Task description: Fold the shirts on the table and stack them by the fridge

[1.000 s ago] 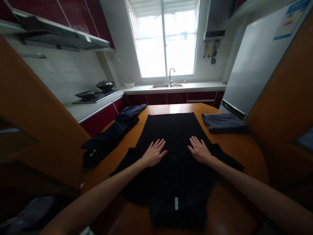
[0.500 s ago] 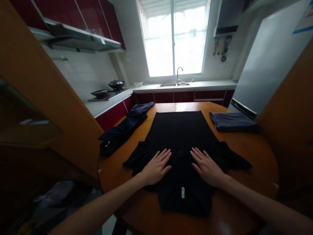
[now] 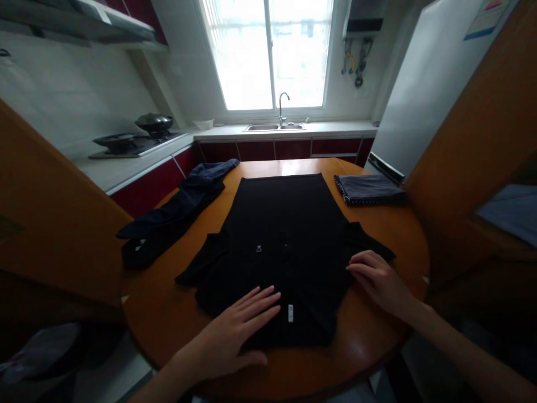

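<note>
A black short-sleeved shirt lies spread on the round wooden table, its collar end toward me and its hem toward the window. A white label shows inside the collar, and a small light logo is on the chest. My left hand is open, fingers stretched out over the shirt beside the label. At the shirt's right side, just below the sleeve, my right hand has its fingers bent and pressed together on the fabric edge. Its thumb is mostly hidden.
Dark blue and black clothes lie along the table's left edge. A folded grey cloth sits at the back right. Beyond are a counter with a sink, a stove with a pan, and a fridge on the right.
Both hands lay flat on the shirt's chest before. My left hand has come nearer to the collar; my right hand has moved out to the shirt's right edge and closed. The view has turned right.
</note>
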Motion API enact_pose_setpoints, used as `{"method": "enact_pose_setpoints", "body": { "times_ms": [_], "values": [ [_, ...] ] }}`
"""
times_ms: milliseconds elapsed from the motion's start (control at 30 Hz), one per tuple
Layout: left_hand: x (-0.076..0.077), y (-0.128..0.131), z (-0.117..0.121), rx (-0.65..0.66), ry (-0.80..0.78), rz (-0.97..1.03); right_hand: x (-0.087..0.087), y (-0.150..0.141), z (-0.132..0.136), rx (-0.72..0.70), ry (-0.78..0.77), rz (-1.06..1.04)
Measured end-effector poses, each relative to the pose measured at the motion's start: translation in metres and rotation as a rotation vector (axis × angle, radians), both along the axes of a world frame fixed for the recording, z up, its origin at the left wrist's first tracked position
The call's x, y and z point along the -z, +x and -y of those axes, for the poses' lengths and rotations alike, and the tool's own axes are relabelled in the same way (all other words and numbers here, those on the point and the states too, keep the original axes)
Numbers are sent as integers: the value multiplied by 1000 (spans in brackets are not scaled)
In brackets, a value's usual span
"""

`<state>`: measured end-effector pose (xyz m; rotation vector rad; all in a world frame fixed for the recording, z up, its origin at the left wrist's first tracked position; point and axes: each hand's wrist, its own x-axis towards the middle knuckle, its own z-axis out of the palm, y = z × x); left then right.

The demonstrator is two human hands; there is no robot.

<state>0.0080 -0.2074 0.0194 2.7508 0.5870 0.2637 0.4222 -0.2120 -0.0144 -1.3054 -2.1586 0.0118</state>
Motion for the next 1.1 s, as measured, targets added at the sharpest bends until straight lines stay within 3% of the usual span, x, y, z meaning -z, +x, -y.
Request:
{"method": "enact_pose_setpoints", "body": {
  "times_ms": [200,367,433,533,633,733,833,1033,1100],
  "values": [
    [17,5,10,112,263,109,10,26,0,186,17,182],
    [0,22,18,179,287,187,5,26,-2,244,41,191],
    [-9,36,22,156,272,221,1,18,1,181,47,150],
    [-11,60,30,42,223,266,-4,-1,12,-39,16,103],
    [1,83,40,-93,119,287,-7,-23,23,-237,-19,92],
    [17,96,48,-193,44,296,-10,-40,29,-307,-33,82],
    [23,99,55,-221,11,256,-13,-44,30,-345,-37,77],
    [8,81,62,-102,-30,336,-7,-33,29,-423,-51,74],
    [5,70,61,-179,-16,426,-2,-34,30,-383,-32,6]
  ]
}}
